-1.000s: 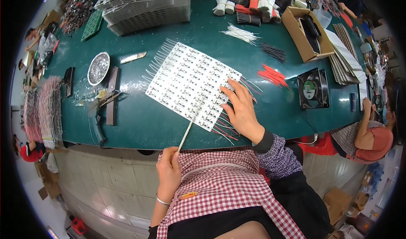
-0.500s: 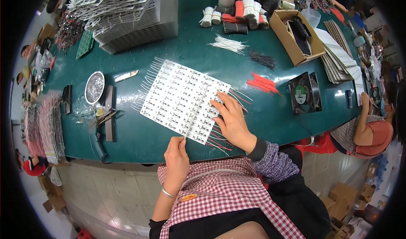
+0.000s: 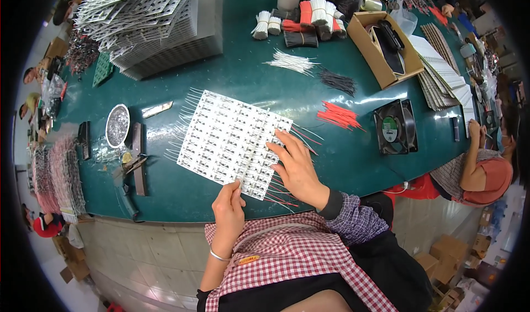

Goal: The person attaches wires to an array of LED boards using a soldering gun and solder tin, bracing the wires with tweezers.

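The left hand (image 3: 229, 206) is pinching the near end of a thin strip (image 3: 254, 146), the right hand (image 3: 298, 169), fingers apart, is resting on a white board (image 3: 218, 138) lying under the strip on the green surface (image 3: 176, 199), and red wires (image 3: 338, 115), then black wires (image 3: 338, 82), are lying beyond.
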A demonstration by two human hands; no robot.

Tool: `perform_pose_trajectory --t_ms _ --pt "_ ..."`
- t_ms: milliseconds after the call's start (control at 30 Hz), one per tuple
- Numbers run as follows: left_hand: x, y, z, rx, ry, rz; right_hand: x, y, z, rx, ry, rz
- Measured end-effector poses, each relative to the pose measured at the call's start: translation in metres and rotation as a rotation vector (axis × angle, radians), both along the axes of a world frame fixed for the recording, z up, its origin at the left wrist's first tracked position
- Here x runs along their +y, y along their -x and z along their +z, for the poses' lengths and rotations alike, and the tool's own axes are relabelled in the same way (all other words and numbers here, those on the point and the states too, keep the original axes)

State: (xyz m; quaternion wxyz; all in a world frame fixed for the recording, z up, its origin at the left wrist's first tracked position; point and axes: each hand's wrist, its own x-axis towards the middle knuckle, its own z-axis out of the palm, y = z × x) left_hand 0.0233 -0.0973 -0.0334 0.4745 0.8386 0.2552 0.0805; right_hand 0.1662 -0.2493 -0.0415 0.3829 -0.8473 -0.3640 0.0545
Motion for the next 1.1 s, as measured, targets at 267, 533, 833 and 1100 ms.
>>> perform_pose_trajectory --t_ms 267,533,833,1100 --pt "0.004 0.009 -0.002 0.038 0.180 0.077 0.002 0.000 -0.001 0.019 0.024 -0.001" --pt "-0.003 0.006 -0.009 -0.176 -0.129 -0.095 0.001 -0.001 -0.001 0.044 -0.010 0.003" --pt "0.000 0.007 -0.013 -0.267 -0.281 -0.232 0.000 -0.002 -0.002 0.065 -0.075 0.004" --pt "0.003 0.005 -0.006 -0.187 -0.163 -0.188 0.005 -0.068 0.016 -0.003 -0.079 0.032"
